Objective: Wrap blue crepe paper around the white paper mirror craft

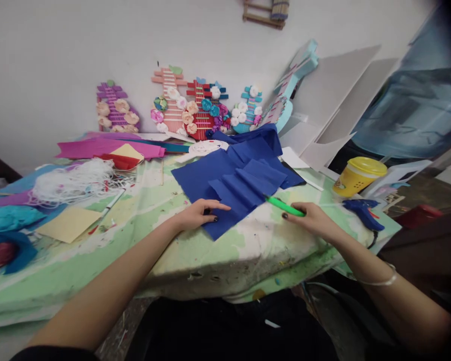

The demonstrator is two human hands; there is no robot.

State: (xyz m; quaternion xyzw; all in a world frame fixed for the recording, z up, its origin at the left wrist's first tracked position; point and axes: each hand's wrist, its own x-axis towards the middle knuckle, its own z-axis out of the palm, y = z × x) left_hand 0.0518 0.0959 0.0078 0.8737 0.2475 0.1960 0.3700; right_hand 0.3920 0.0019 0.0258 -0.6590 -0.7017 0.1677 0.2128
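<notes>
Creased dark blue crepe paper (199, 175) lies on the table in front of me, with a folded strip (244, 183) of it on top. My left hand (199, 214) rests at the near left edge of the blue paper, its fingers stretched out over it. On the right, my right hand (310, 216) is closed around a slim bright green tool (283, 204). The tool's narrow dark tip points left and meets or overlaps the strip's right edge. Its exact kind I cannot make out.
Flower-decorated paper guitars (201, 108) lean on the wall. Left lie white string (73, 181), pink paper (108, 149) and a tan sheet (69, 224). Right are a yellow lidded cup (355, 178), a blue glue gun (364, 211) and white boards (342, 95). The cloth-covered table edge (240, 271) is near me.
</notes>
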